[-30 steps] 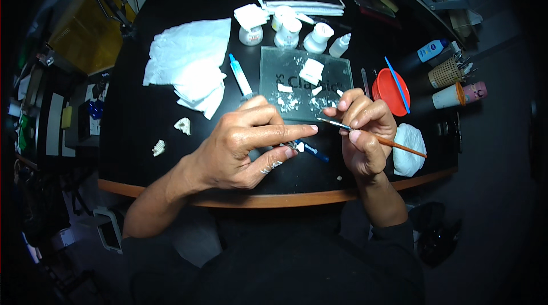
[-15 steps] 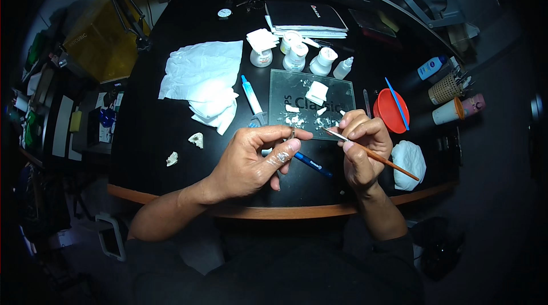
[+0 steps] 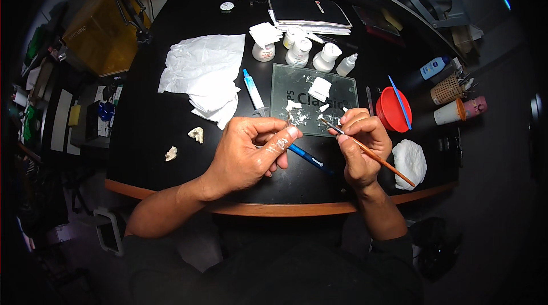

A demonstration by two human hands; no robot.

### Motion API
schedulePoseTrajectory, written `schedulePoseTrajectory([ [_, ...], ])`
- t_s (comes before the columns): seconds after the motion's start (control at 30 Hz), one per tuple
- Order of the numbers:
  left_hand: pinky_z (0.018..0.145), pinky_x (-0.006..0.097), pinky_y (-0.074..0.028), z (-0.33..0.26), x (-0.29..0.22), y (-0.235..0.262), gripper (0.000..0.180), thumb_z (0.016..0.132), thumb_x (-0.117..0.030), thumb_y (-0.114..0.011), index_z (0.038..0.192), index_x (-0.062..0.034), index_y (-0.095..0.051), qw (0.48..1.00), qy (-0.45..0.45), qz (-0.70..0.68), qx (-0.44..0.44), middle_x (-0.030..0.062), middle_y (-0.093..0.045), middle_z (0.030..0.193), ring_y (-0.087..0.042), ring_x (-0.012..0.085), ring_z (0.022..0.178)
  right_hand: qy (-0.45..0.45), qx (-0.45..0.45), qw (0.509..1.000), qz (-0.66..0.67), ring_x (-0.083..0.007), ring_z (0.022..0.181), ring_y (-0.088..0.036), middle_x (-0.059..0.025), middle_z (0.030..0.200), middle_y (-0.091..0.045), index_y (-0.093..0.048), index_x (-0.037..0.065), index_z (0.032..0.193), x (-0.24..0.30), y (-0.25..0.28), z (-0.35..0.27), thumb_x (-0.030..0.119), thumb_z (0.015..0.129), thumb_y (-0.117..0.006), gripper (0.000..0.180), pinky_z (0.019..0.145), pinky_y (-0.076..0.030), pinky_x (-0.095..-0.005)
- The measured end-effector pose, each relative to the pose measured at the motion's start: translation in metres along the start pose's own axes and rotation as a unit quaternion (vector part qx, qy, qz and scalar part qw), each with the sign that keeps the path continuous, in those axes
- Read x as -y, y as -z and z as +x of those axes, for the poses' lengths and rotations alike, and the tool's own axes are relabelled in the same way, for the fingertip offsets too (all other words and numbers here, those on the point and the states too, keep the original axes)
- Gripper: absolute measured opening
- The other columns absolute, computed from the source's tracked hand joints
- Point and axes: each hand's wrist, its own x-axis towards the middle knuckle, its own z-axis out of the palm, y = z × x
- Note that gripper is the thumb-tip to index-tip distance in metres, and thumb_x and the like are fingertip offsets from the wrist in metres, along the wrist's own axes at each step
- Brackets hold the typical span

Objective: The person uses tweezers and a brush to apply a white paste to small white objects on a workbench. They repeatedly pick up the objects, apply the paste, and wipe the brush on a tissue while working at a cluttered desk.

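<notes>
My right hand (image 3: 365,144) grips a thin brush (image 3: 374,157) by its wooden handle; the dark tip points left, over the near part of a glass slab (image 3: 348,89). Facing it, my left hand (image 3: 251,148) is closed in a pinch. A small, thin piece (image 3: 289,120) sticks up at those fingertips, too small to make out. White smears mark the left thumb. White paste (image 3: 299,117) and a folded white pad (image 3: 319,89) are on the slab. Below the slab lies a blue pen-like tool (image 3: 307,157), partly behind my left hand.
Small white bottles (image 3: 298,52) stand behind the slab. A red bowl (image 3: 394,109) with a blue stick sits right, near a white cloth wad (image 3: 410,163). Left are white tissue (image 3: 202,68), a blue-labelled syringe (image 3: 252,91) and two cream dental-model pieces (image 3: 196,135).
My left index finger has bent inward and its tip has pulled back left. The small piece now shows above the fingertips. The brush stays in my right hand, nearly in place.
</notes>
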Motion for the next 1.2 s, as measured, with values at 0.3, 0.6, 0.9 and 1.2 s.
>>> schedulePoseTrajectory([
  [0.3, 0.047, 0.018, -0.042, 0.001, -0.002, 0.001, 0.026, 0.104, -0.020, -0.063, 0.105, 0.0027, -0.075, 1.000, 0.006, 0.014, -0.008, 0.0013, -0.064, 0.065, -0.055, 0.0033, 0.052, -0.012, -0.023, 0.999, -0.035, -0.0152, 0.094, -0.056, -0.0126, 0.100, -0.058, -0.060, -0.001, 0.091, 0.000, 0.002, 0.002, -0.008, 0.081, -0.067, 0.014, 0.085, -0.045, -0.0262],
  [0.6, 0.049, 0.018, -0.041, 0.003, 0.008, -0.005, 0.017, 0.096, -0.012, -0.074, 0.098, 0.0043, -0.076, 0.995, -0.058, -0.009, -0.075, -0.0046, -0.058, 0.059, -0.054, 0.0001, 0.053, 0.052, 0.009, 0.998, -0.037, -0.0226, 0.096, -0.056, -0.0089, 0.081, -0.063, -0.062, 0.001, 0.091, -0.001, 0.007, 0.003, 0.001, 0.081, -0.068, 0.012, 0.089, -0.045, -0.0361],
  [0.9, 0.049, 0.018, -0.040, 0.004, 0.013, -0.005, 0.016, 0.093, -0.009, -0.076, 0.098, 0.0051, -0.078, 0.991, -0.076, 0.003, -0.108, -0.0041, -0.060, 0.060, -0.053, 0.0002, 0.055, 0.181, 0.058, 0.973, -0.130, -0.0241, 0.086, -0.057, -0.0071, 0.076, -0.068, -0.065, 0.004, 0.089, 0.014, -0.002, 0.006, 0.002, 0.074, -0.069, 0.016, 0.085, -0.046, -0.0379],
  [1.2, 0.052, 0.022, -0.044, 0.006, 0.012, -0.002, 0.017, 0.086, 0.000, -0.078, 0.103, 0.0024, -0.079, 0.914, -0.300, 0.238, -0.135, 0.0079, -0.069, 0.068, -0.061, 0.0076, 0.057, 0.263, 0.092, 0.944, -0.175, -0.0243, 0.093, -0.062, -0.0046, 0.084, -0.073, -0.072, 0.008, 0.090, 0.025, -0.007, -0.003, 0.006, 0.073, -0.076, 0.019, 0.080, -0.051, -0.0316],
])
